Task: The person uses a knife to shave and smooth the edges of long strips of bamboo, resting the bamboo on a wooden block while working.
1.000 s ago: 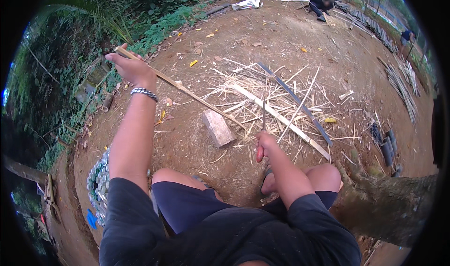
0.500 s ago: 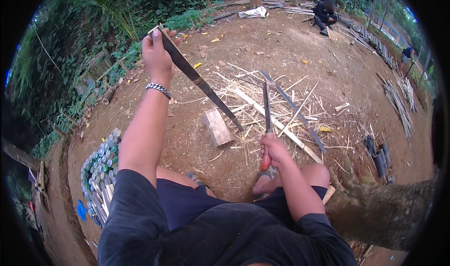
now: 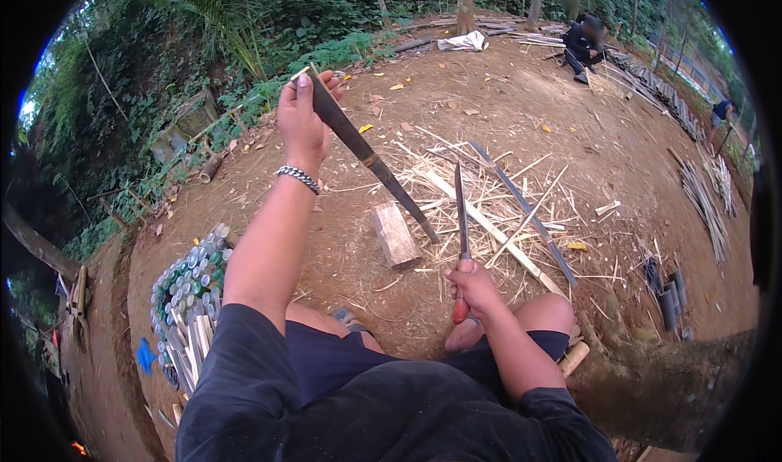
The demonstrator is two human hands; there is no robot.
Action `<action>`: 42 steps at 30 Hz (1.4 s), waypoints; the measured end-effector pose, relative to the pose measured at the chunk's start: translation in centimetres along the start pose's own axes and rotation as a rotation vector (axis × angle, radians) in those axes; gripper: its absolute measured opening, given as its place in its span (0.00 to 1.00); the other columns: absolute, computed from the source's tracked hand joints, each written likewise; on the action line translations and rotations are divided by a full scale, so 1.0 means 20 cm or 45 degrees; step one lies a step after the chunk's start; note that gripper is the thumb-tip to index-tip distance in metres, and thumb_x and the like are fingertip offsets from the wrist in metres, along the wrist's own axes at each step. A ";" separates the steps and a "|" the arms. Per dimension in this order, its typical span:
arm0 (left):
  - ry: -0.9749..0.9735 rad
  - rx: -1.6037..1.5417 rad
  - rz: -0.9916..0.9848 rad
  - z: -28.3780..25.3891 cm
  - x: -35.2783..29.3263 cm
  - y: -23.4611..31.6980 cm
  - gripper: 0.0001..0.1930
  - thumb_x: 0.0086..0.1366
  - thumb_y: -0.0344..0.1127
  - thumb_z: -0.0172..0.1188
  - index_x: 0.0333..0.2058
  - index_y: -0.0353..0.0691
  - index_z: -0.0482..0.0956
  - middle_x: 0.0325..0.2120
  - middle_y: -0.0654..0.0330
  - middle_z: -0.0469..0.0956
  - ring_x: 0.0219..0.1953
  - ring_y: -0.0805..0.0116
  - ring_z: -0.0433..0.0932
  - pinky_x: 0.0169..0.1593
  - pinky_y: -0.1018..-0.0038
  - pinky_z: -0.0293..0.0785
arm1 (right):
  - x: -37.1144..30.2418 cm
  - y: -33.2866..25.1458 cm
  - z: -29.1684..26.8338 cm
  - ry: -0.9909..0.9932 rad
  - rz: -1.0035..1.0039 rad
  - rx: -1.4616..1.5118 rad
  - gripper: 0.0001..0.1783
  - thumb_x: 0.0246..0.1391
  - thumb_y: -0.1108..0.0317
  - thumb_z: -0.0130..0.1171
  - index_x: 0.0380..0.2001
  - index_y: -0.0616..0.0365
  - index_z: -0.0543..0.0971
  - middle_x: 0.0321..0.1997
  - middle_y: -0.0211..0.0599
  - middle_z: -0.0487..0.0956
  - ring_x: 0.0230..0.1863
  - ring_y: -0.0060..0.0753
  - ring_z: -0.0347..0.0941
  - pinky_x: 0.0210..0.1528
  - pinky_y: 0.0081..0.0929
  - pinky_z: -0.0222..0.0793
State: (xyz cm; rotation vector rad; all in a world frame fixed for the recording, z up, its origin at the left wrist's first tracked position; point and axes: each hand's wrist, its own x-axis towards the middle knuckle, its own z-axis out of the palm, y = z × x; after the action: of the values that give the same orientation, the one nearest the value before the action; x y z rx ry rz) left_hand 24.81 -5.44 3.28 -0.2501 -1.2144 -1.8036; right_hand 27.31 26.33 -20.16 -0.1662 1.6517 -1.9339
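Observation:
My left hand (image 3: 305, 124), raised on a stretched arm, is closed around the upper end of a long dark bamboo slat (image 3: 349, 140). The slat slants down to the right, and its lower tip comes down by a squared wooden block (image 3: 397, 235); whether the tip touches the ground I cannot tell. Closed on the orange-red handle of a machete, my right hand (image 3: 474, 286) is in front of my right leg. The narrow machete blade (image 3: 463, 222) points up and away, apart from the slat.
Pale shavings and split strips (image 3: 521, 209) litter the ground beyond the block. Many glass bottles (image 3: 191, 275) and cut slats (image 3: 194, 344) stand left. A tree trunk (image 3: 676, 385) lies close right, with dark tubes (image 3: 670, 299) beyond. Two people (image 3: 583, 48) are farther off.
The whole view has shifted, so most things sit farther right and lower. Against the block, the machete blade has come slightly left toward the slat. Both hands keep their holds.

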 end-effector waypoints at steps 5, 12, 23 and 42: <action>-0.224 -0.026 -0.122 0.03 -0.09 0.06 0.13 0.72 0.40 0.51 0.44 0.35 0.74 0.40 0.54 0.79 0.44 0.62 0.78 0.51 0.59 0.78 | 0.00 -0.19 0.13 -0.020 -0.329 -0.086 0.13 0.52 0.73 0.63 0.36 0.59 0.69 0.22 0.29 0.71 0.21 0.22 0.70 0.23 0.21 0.65; -0.436 -0.022 -0.183 0.08 -0.26 0.06 0.10 0.71 0.38 0.53 0.42 0.37 0.77 0.37 0.63 0.79 0.40 0.73 0.77 0.48 0.70 0.73 | -0.04 -0.89 0.38 -0.114 -0.632 -0.283 0.17 0.49 0.65 0.68 0.37 0.59 0.73 0.27 0.28 0.75 0.24 0.19 0.71 0.27 0.20 0.69; -0.579 0.002 -0.299 0.10 -0.34 0.09 0.09 0.69 0.36 0.56 0.41 0.36 0.77 0.37 0.63 0.79 0.42 0.74 0.76 0.51 0.72 0.71 | -0.04 -1.26 0.55 -0.324 -1.068 -0.202 0.24 0.44 0.66 0.74 0.42 0.59 0.75 0.32 0.30 0.78 0.27 0.20 0.73 0.27 0.21 0.69; -0.296 0.059 -0.086 -0.09 -0.18 0.01 0.10 0.68 0.39 0.59 0.41 0.38 0.77 0.36 0.66 0.78 0.39 0.76 0.75 0.47 0.72 0.74 | 0.03 -1.15 0.31 0.325 -1.110 0.018 0.13 0.52 0.77 0.61 0.39 0.58 0.68 0.23 0.31 0.72 0.14 0.21 0.67 0.14 0.20 0.62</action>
State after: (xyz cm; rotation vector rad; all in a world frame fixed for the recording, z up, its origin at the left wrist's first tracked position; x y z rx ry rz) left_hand 27.62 -4.85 0.30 -0.4053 -1.4398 -1.8402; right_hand 21.70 22.05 2.69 -0.7681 1.9123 -2.6790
